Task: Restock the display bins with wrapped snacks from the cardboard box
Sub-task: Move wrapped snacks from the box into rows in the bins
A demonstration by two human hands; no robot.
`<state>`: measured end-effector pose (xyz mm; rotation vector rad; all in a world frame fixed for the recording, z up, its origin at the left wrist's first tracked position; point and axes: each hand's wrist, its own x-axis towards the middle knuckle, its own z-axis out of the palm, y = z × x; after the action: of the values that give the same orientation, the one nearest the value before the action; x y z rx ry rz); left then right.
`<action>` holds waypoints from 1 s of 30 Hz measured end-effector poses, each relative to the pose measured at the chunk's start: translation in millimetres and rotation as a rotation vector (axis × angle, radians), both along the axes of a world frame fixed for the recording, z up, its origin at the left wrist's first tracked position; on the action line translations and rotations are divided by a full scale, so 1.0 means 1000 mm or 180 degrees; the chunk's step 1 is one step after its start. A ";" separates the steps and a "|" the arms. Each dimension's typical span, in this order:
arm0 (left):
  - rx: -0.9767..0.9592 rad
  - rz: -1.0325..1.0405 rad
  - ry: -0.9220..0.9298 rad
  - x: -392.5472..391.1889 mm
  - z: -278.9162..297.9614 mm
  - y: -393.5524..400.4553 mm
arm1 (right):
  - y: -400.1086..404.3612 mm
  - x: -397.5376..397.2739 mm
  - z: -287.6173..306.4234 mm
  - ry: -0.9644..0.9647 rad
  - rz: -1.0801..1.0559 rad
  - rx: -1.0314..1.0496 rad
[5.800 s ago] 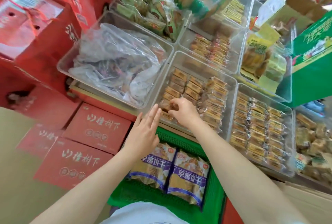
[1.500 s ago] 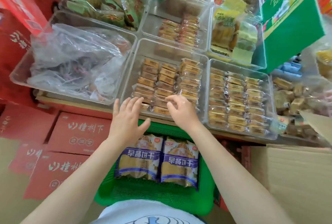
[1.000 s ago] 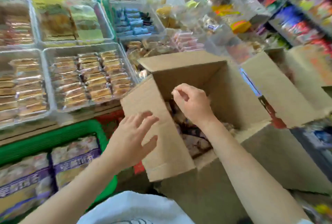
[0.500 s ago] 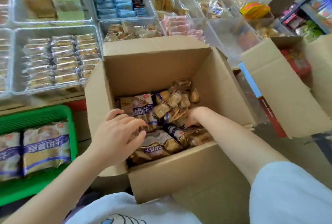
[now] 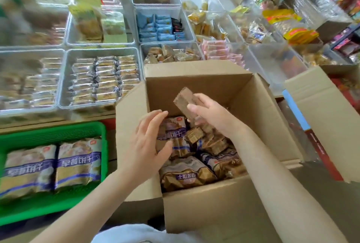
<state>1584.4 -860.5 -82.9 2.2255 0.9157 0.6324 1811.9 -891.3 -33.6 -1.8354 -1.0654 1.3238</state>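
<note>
Your right hand (image 5: pixel 210 115) is raised above the open brown cardboard box (image 5: pixel 218 201), and its fingers (image 5: pixel 196 109) are curled around a small stack of brown, clear-wrapped rectangular snack bars (image 5: pixel 184 97). The stack's long axis runs on a slant, its free end pointing up and to the left, toward the clear plastic display bins (image 5: pixel 64 79) on the counter. That slant is what your coming move turns on: the bins lie to the left and beyond the box, so the stack already leads the way you need to travel.

Your left hand (image 5: pixel 148 141) hovers just over the left side of the box, palm turned inward, fingers loosely spread and holding nothing. It sits nearer the bins than the right, and just below and left of the stack, well placed to steady or square up the bars if you bring the two hands together.

More snacks remain in the box: loose small bars in the middle and larger gold-and-purple bags (image 5: pixel 185 174) around them. The nearest bin of neatly rowed bars (image 5: pixel 105 79) is partly filled, with room showing along its edges. I judge you are mid-transfer, with much restocking left.
</note>
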 end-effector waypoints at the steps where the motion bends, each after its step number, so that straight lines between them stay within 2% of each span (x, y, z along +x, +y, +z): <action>1: -0.0049 0.0123 -0.0184 -0.005 0.007 0.007 | 0.005 -0.017 0.010 0.0587 -0.0225 0.0286; 3: 0.0003 0.0189 -0.0460 -0.019 0.022 0.025 | 0.017 -0.054 0.028 0.1613 -0.0426 0.0604; 5: 0.0104 0.0111 -0.0635 -0.038 0.032 0.050 | 0.033 -0.089 0.036 0.2208 -0.0376 0.0613; 8: 0.0106 0.0062 -0.0788 -0.080 0.039 0.092 | 0.065 -0.143 0.039 0.2672 -0.0181 0.0546; 11: -0.0234 0.0144 -0.0827 -0.135 0.046 0.135 | 0.104 -0.200 0.038 0.2736 -0.0045 0.0300; 13: -0.0733 0.0232 -0.0944 -0.178 0.049 0.162 | 0.133 -0.234 0.036 0.2476 0.0208 0.0117; 14: -0.1198 0.0296 -0.1104 -0.198 0.049 0.177 | 0.149 -0.249 0.034 0.2164 0.0318 0.0062; 18: -0.3707 0.0477 -0.1933 -0.277 0.029 0.244 | 0.214 -0.310 0.020 -0.0208 0.0219 0.0498; 19: -0.4155 0.0414 -0.1985 -0.293 0.024 0.259 | 0.230 -0.325 0.015 -0.0587 0.0251 0.0666; 21: -0.4563 0.0267 -0.1973 -0.323 0.012 0.286 | 0.261 -0.356 0.006 -0.0757 0.0619 0.0832; 25: -0.4355 0.0139 -0.1730 -0.356 -0.005 0.329 | 0.316 -0.401 -0.019 -0.0838 0.1210 0.0633; 27: -0.4005 0.0509 -0.1437 -0.364 -0.009 0.351 | 0.344 -0.413 -0.035 -0.0917 0.1165 0.0625; 28: -0.3724 0.0788 -0.1115 -0.370 -0.018 0.363 | 0.357 -0.416 -0.044 -0.0954 0.1103 0.0604; 29: -0.3181 0.1069 -0.0652 -0.377 -0.028 0.374 | 0.370 -0.417 -0.053 -0.1037 0.1028 0.0572; 30: -0.2318 0.1216 -0.0036 -0.385 -0.044 0.383 | 0.382 -0.419 -0.062 -0.1195 0.0962 0.0514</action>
<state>1199.2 -477.1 -127.4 1.4122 1.3254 0.3819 1393.0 -509.7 -95.6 -1.8958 -1.6517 1.0333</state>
